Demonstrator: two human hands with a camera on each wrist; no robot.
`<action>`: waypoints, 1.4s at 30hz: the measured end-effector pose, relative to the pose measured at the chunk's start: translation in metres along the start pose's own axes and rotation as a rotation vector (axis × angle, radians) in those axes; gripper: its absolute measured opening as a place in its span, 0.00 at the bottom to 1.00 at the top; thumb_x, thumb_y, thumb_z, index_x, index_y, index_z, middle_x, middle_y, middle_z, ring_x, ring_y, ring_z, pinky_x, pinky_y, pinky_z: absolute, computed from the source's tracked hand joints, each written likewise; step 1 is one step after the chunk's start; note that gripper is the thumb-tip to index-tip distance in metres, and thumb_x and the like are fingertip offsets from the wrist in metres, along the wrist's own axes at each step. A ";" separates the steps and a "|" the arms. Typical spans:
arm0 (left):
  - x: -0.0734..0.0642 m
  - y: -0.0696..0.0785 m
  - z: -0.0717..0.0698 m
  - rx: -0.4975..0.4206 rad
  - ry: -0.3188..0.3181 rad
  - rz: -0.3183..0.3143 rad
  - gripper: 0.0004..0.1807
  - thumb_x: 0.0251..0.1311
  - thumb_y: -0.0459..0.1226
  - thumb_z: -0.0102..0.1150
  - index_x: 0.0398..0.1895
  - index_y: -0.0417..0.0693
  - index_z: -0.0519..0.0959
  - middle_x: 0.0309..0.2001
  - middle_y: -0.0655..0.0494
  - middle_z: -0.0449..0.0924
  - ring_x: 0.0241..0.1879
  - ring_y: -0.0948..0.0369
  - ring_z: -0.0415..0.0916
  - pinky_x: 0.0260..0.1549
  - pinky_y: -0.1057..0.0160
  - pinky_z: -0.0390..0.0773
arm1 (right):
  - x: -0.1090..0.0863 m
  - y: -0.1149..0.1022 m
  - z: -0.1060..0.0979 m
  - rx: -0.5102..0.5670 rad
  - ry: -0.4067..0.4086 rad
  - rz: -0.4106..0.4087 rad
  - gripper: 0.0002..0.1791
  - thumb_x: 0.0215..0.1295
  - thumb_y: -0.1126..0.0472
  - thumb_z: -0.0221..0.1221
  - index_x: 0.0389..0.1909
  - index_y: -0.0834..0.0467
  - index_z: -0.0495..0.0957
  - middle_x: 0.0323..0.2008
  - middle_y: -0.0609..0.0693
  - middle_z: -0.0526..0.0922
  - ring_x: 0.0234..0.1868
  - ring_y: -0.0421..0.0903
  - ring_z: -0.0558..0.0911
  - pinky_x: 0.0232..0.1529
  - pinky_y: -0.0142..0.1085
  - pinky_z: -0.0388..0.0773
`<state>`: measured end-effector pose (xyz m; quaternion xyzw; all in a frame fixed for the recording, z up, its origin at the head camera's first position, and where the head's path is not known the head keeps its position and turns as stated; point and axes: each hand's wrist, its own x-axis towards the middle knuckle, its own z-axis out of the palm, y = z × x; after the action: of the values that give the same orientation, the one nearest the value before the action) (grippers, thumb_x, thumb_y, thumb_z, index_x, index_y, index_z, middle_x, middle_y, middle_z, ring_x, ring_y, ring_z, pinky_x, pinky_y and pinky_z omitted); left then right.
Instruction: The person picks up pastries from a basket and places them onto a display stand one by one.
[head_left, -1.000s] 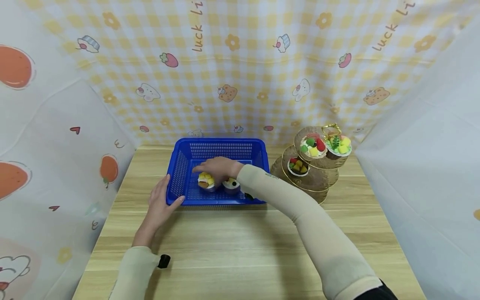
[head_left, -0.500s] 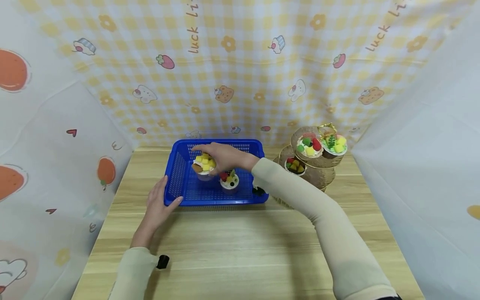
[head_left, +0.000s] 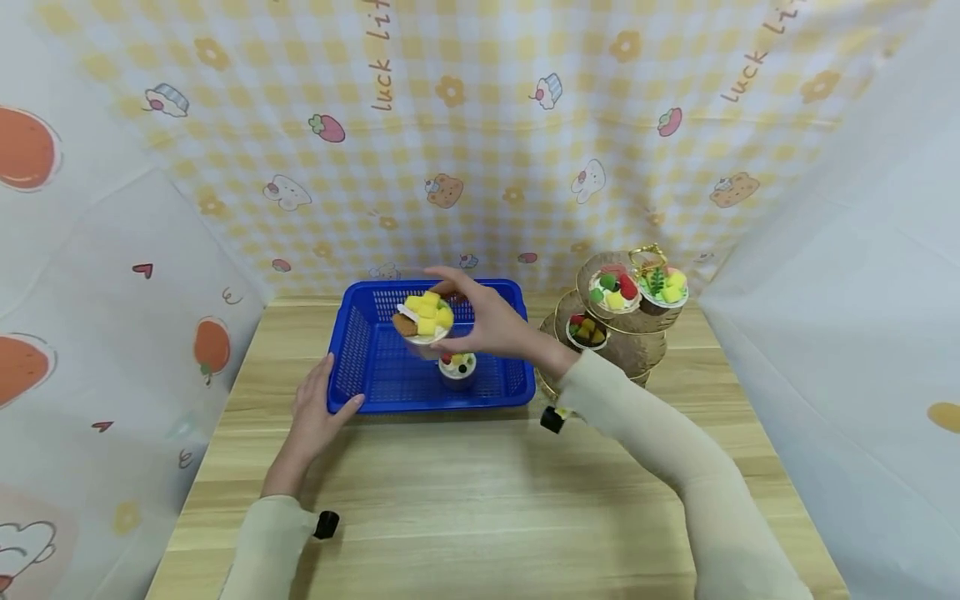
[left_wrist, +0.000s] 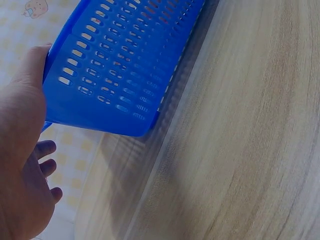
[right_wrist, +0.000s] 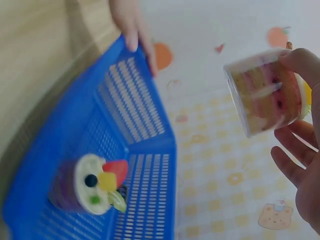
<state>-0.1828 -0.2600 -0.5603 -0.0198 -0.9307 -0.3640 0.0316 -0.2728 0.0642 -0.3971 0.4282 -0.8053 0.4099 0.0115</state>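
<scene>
My right hand (head_left: 491,321) holds a clear cake cup (head_left: 423,321) between thumb and fingers, raised over the blue plastic basket (head_left: 341,333). Yellow cubes and a brown piece top it; pink and tan layers show through its side in the right wrist view. Inside the basket stands a second cup (right_wrist: 92,182), with white cream, a red piece and dark and green bits on top. At the basket's near left corner rests my left hand (head_left: 315,404), thumb along the front rim and fingers stretched along the left side.
To the right of the basket stands a tiered gold-rimmed stand (head_left: 637,354). Two dessert cups, one with red and green pieces (head_left: 615,290) and one with a green leaf (head_left: 663,289), sit on its top tier. A fruit-topped cup (head_left: 587,332) is lower. A checked cloth (head_left: 480,150) hangs behind.
The right hand has lifted the yellow-topped cake cup up from the basket floor and shifted slightly right. The left hand stays at the basket corner.
</scene>
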 end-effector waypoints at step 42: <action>0.001 -0.001 -0.003 0.002 -0.028 -0.020 0.53 0.65 0.56 0.57 0.81 0.52 0.37 0.79 0.35 0.42 0.76 0.32 0.39 0.68 0.26 0.39 | -0.266 0.033 -0.082 -0.018 0.670 0.668 0.45 0.53 0.67 0.72 0.69 0.61 0.58 0.48 0.28 0.76 0.46 0.26 0.76 0.48 0.18 0.70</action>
<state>-0.1835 -0.2627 -0.5590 -0.0153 -0.9316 -0.3629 0.0150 -0.1550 0.3101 -0.4627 -0.0101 -0.8544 0.4997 0.1420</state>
